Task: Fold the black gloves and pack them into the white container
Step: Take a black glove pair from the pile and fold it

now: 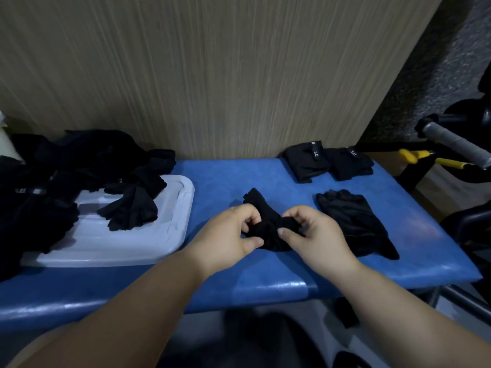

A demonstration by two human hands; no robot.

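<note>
Two failure modes from here. First: the black glove (pixel 265 225) is bunched, not flat, between left grip (pixel 228 229) and right grip (pixel 312 232). A fold made now would likely come out lumpy and spring open, since the fabric looks soft and nothing presses it down. Second: the white container (pixel 170 229) at left is half buried under the loose glove pile (pixel 79 166), with one stray glove (pixel 132 208) across its middle. A folded piece put in there could mix with unfolded ones or get knocked apart. Minor risk: the near edge of the tabletop (pixel 225 176) sits close under my wrists, so a slip could send the glove to the floor. Location: the glove is mid-tabletop, between the container at left and a flat glove (pixel 350 219) just right of it. Folded gloves (pixel 305 162) sit far right, not in the container. Pose: both forearms come in from the near side and converge, backs of hands up. Left grip is narrow, thumb and curled fingers pinching the glove's left part. Right grip is the same, thumb tip on the fabric and fingers curled round its right part. The grips are nearly touching each other.
</note>
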